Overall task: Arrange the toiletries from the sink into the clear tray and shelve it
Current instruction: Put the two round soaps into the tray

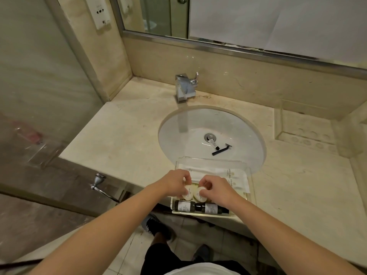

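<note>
Clear tray (pixel 241 165) holds soaps (pixel 193 193), bottles (pixel 200 207), white packets (pixel 222 173).

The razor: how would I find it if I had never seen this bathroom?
Start at the white sink basin set in the beige counter and look just right of the metal drain. The razor lies there on the basin floor, beside a small white tube. It is the thin black stick with a pale crosswise head; the tube is short and stubby.
</note>
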Demonstrator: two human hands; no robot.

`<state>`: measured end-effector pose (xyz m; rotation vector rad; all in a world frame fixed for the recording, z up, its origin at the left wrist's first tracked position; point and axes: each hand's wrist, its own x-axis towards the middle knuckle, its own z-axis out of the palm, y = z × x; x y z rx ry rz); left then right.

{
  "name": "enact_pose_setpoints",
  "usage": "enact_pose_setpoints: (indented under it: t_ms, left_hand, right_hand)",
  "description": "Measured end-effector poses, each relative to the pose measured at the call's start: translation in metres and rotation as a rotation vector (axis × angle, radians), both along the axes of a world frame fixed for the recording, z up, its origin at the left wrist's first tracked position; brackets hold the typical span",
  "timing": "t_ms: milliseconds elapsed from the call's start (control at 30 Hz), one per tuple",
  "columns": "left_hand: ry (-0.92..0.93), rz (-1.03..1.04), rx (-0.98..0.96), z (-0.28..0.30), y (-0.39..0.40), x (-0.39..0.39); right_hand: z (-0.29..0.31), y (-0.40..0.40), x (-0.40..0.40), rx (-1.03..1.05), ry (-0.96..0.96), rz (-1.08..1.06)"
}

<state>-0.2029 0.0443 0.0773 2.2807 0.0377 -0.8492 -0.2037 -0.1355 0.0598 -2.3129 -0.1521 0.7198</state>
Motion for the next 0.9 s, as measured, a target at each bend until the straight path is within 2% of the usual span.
enact_pose_setpoints:
  t_ms: [167, 333, 500, 633, 767, 900]
  left_hand:
    - [-0.137, -0.128, 0.166, -0.004, -0.003, 0.001]
    - [-0.187, -0.175, 0.24, -0.008, -0.004, 0.004]
    - [-0.218, -0.19, 0.281, -0.006, -0.005, 0.007]
    - [-0.241, -0.208, 0.307, -0.005, -0.003, 0.012]
    - [-0.309, -0.162, 0.33, -0.006, -0.001, 0.02]
    - [-0.295, -0.127, 0.358, -0.008, 0.001, 0.026]
  right_hand:
    - [0.0, 0.0, 0.001, -0.064, -0.062, 0.058]
    - [-0.003, 0.002, 0.002, -0.101, -0.112, 0.076]
    - [-0.004, 0.002, 0.003, -0.086, -0.117, 0.078]
    - [-0.002, -0.003, 0.005, -0.072, -0.191, 0.033]
    - [0.002, -0.008, 0.014, -0.174, -0.295, 0.027]
    - [0.004, -0.011, 0.02, -0.266, -0.268, 0.072]
